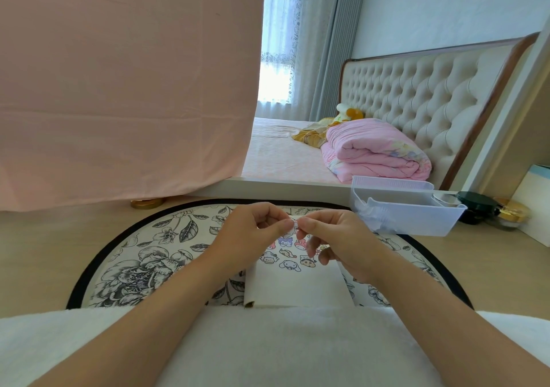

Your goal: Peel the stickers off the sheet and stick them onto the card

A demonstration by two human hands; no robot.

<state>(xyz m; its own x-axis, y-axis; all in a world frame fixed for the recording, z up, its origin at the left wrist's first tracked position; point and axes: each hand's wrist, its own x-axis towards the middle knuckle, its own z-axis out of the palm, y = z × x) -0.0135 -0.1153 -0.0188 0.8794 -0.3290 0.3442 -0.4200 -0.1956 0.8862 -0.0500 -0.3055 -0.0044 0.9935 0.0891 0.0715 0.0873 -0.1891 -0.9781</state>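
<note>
Here, your left hand [253, 233] and right hand [337, 239] meet above the mat [166, 238], forearms angled in from the near side. Thumb and forefinger of each pinch one small sticker [294, 224] between them, held just over the far end of the card [297, 285], where other cartoon stickers [288, 264] sit.

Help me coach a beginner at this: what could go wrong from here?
1. The left hand and right hand both pinch the tiny sticker, so it may fold onto itself or cling to a finger.
2. The paper lies unheld on the mat, so it may shift when pressed.
3. Cartoon figures already crowd its far end, and a new one could overlap them.
</note>
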